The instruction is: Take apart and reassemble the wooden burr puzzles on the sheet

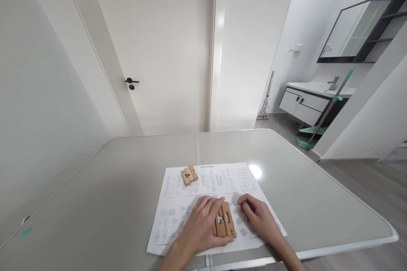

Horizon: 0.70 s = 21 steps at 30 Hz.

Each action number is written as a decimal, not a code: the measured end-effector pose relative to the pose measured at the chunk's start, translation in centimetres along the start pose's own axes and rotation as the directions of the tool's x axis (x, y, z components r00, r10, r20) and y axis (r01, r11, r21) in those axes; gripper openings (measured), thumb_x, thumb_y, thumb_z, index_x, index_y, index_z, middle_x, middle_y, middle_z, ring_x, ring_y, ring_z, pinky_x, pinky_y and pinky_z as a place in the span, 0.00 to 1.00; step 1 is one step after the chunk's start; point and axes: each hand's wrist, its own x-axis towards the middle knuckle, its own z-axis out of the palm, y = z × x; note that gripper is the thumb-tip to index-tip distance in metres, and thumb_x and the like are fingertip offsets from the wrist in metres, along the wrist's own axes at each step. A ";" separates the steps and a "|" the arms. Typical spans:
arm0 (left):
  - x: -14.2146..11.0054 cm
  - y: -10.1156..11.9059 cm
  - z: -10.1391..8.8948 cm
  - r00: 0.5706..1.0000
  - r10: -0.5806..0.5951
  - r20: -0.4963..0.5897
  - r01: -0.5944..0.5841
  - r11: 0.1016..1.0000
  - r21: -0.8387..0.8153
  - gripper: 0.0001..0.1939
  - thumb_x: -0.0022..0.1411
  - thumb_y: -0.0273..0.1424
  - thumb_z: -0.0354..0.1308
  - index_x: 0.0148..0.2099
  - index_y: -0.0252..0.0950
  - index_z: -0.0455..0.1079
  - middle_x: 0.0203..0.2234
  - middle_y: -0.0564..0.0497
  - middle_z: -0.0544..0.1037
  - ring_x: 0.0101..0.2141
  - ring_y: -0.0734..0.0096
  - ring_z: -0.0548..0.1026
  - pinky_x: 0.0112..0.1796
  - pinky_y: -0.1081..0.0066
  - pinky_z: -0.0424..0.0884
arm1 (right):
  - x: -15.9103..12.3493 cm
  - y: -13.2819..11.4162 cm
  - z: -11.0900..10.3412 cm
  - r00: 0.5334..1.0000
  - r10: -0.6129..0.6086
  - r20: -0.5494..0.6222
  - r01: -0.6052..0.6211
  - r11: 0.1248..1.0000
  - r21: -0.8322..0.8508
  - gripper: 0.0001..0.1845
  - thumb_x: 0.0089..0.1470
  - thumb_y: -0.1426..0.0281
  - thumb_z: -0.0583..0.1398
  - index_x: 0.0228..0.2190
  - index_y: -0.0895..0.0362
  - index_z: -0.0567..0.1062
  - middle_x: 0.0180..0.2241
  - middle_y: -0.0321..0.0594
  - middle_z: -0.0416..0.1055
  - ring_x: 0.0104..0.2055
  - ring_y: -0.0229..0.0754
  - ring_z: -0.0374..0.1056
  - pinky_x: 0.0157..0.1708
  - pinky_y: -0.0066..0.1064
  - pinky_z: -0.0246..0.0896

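Several notched brown wooden blocks (228, 220) sit clasped by the left hand (201, 223) — best kept flush. Right of them, the right hand (258, 217) curls loosely, seemingly empty.

Tabletop (114, 194) lies open either side of the paper (219, 190), while a wooden cluster (190, 175) obstructs its far-left part.

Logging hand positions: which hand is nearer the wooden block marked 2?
Left: the left hand holds the block; the right hand is apart, to its right.
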 end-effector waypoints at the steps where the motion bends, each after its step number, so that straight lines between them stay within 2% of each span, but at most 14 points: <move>1: -0.1 -0.1 -0.1 1.000 -0.010 0.011 0.010 1.000 -0.003 0.52 0.49 0.49 0.74 0.70 0.44 0.55 0.57 0.42 0.73 0.57 0.44 0.69 0.57 0.46 0.68 | 0.0 -0.1 -0.1 1.000 -0.002 0.001 0.002 1.000 -0.006 0.16 0.62 0.60 0.51 0.35 0.55 0.74 0.24 0.33 0.69 0.24 0.41 0.64 0.29 0.30 0.59; 6: -1.5 -0.9 -0.7 0.995 -0.088 0.038 0.089 0.996 -0.027 0.57 0.49 0.58 0.69 0.73 0.47 0.48 0.67 0.40 0.62 0.65 0.39 0.60 0.62 0.40 0.61 | -0.9 -1.4 -0.3 0.996 -0.071 0.046 0.076 0.991 -0.109 0.14 0.64 0.62 0.50 0.36 0.54 0.73 0.28 0.36 0.72 0.28 0.42 0.66 0.32 0.31 0.61; 11: -3.5 -1.6 -1.9 0.984 -0.176 0.021 0.176 0.984 -0.005 0.50 0.56 0.49 0.70 0.73 0.52 0.48 0.67 0.44 0.62 0.66 0.43 0.60 0.61 0.42 0.64 | -4.2 -3.6 0.5 0.975 -0.135 0.178 0.177 0.953 -0.247 0.14 0.67 0.64 0.51 0.48 0.50 0.72 0.37 0.38 0.74 0.33 0.43 0.72 0.35 0.31 0.64; 14: -4.3 -1.6 -3.1 0.984 -0.177 0.018 0.177 0.984 0.027 0.44 0.61 0.43 0.66 0.73 0.53 0.49 0.68 0.46 0.62 0.66 0.45 0.60 0.61 0.45 0.66 | -5.4 -4.3 1.1 0.960 -0.140 0.244 0.220 0.913 -0.343 0.16 0.67 0.65 0.51 0.53 0.47 0.71 0.42 0.41 0.73 0.36 0.44 0.75 0.35 0.32 0.66; 16: -4.4 -1.5 -3.9 0.989 -0.146 0.009 0.145 0.988 0.061 0.39 0.65 0.36 0.61 0.73 0.54 0.49 0.68 0.49 0.64 0.66 0.48 0.61 0.62 0.47 0.65 | -5.6 -4.4 1.4 0.960 -0.118 0.256 0.215 0.892 -0.398 0.15 0.67 0.64 0.51 0.51 0.47 0.71 0.43 0.41 0.73 0.35 0.45 0.76 0.33 0.32 0.66; 18: -4.4 -1.4 -4.2 0.993 -0.122 -0.005 0.122 0.989 0.088 0.38 0.65 0.29 0.57 0.73 0.55 0.49 0.66 0.52 0.65 0.66 0.51 0.61 0.63 0.48 0.63 | -5.4 -4.2 1.6 0.965 -0.101 0.243 0.204 0.871 -0.446 0.12 0.67 0.62 0.51 0.47 0.49 0.71 0.42 0.41 0.73 0.34 0.45 0.76 0.32 0.32 0.65; 21: -4.2 -1.8 -3.7 0.983 -0.163 -0.080 0.170 0.981 0.090 0.34 0.65 0.29 0.56 0.70 0.53 0.55 0.62 0.49 0.69 0.62 0.52 0.65 0.61 0.49 0.66 | -5.0 -3.5 1.9 0.974 -0.103 0.201 0.195 0.832 -0.519 0.09 0.66 0.62 0.53 0.40 0.50 0.71 0.38 0.39 0.72 0.32 0.46 0.75 0.29 0.32 0.64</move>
